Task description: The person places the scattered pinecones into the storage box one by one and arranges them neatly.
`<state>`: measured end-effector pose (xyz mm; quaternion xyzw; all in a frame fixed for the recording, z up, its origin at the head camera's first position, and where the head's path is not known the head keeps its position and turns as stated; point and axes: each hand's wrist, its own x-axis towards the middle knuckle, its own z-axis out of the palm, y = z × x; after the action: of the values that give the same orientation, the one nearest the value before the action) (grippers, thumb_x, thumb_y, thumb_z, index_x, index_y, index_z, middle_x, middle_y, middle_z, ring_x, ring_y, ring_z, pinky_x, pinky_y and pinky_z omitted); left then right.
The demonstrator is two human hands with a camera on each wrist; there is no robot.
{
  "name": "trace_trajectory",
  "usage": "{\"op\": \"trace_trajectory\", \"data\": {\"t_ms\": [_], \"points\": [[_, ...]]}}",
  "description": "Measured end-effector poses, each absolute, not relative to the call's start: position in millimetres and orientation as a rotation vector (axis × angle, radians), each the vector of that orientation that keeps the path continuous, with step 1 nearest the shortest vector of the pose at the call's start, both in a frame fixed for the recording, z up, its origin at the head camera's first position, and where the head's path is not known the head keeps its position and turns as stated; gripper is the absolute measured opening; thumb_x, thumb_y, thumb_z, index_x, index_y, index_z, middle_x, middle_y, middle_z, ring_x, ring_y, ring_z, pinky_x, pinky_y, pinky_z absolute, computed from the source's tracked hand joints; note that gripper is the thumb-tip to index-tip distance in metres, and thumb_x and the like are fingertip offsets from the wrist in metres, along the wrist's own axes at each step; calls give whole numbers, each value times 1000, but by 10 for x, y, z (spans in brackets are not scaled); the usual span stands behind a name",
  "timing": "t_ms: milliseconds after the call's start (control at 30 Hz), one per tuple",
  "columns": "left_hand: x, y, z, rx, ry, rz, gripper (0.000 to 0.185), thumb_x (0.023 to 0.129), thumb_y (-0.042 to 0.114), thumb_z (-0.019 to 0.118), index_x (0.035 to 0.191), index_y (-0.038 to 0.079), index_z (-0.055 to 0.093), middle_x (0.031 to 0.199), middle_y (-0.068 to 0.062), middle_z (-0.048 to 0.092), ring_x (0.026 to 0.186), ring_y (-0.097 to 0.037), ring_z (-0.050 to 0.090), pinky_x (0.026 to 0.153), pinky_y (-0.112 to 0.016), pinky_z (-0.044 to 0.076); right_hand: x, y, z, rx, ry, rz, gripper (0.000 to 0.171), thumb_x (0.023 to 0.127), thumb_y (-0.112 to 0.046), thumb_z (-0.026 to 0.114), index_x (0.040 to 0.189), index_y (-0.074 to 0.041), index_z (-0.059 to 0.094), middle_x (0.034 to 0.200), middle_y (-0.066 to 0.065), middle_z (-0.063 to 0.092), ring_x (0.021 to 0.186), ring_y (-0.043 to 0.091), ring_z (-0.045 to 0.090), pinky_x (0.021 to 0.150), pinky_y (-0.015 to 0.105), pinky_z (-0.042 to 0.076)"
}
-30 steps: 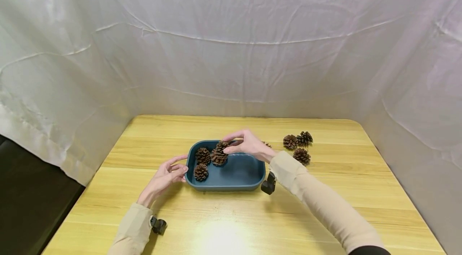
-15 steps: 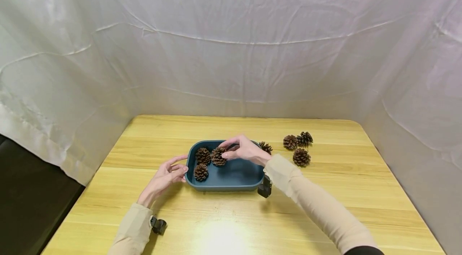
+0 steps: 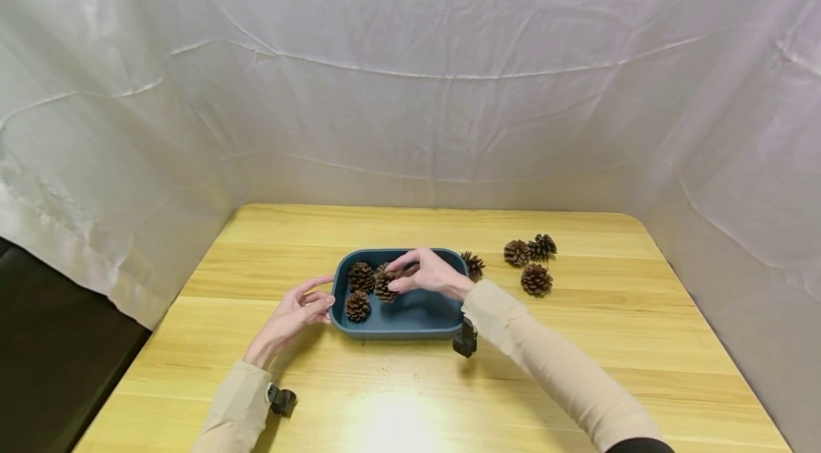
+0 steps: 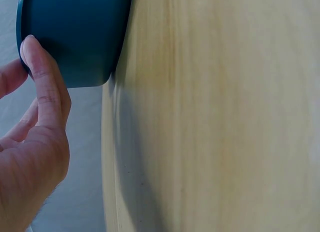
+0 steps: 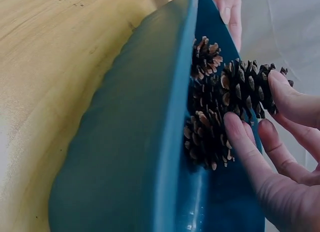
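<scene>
Head view shows the right hand point(image 3: 428, 273) inside the blue tray point(image 3: 423, 328), its fingertips point(image 5: 235, 126) pinching a pine cone point(image 3: 385, 284) that sits low in the tray's left half, just beside two other cones point(image 3: 359, 290). The left hand point(image 3: 291, 314) rests on the counter point(image 3: 398, 396) with fingers nearly straight, fingertips touching the tray's left wall and gripping nothing. Four loose cones point(image 3: 529, 264) lie on the counter to the tray's right.
</scene>
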<state>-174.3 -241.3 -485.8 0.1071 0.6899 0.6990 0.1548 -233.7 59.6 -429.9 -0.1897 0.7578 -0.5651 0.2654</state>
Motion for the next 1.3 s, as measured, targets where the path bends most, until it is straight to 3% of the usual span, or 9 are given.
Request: {"op": "trace_trajectory", "data": {"t_ms": [200,333,633,1033,1300], "points": [[-1746,-2413,-4859,306,1981,1998,61,101,7,58,152,-10,28,98,-1,67,76,-8,66,75,-25,62,-2328,579,-4343,-517,2058,-1523,39,88,0,75,125,6,66,94,9,63,80,12,68,94,49,60],[-1750,-2414,-4861,300,1980,1998,61,101,7,58,152,-9,28,98,-1,67,75,-8,66,75,-25,62,-2325,566,-4375,-531,2071,-1503,39,87,0,76,124,6,67,86,3,60,78,10,68,91,47,61],[-1749,-2416,-4860,298,1977,2001,61,101,7,58,152,-9,28,98,-1,67,76,-8,66,75,-25,62,-2313,541,-4455,-527,2096,-1484,38,84,2,77,120,7,68,84,2,60,73,8,65,86,41,64],[-1744,-2419,-4856,311,1970,2003,61,101,6,57,152,-10,28,98,-1,67,76,-8,66,75,-25,62,-2287,525,-4513,-473,2143,-1460,36,83,0,79,118,3,71,86,2,62,74,9,66,85,43,63],[-1743,-2417,-4855,309,1972,2003,61,101,6,57,152,-10,28,97,0,67,75,-8,66,76,-25,62,-2279,509,-4544,-513,2198,-1425,35,81,-1,81,115,2,73,89,8,67,71,9,66,80,35,64]]}}
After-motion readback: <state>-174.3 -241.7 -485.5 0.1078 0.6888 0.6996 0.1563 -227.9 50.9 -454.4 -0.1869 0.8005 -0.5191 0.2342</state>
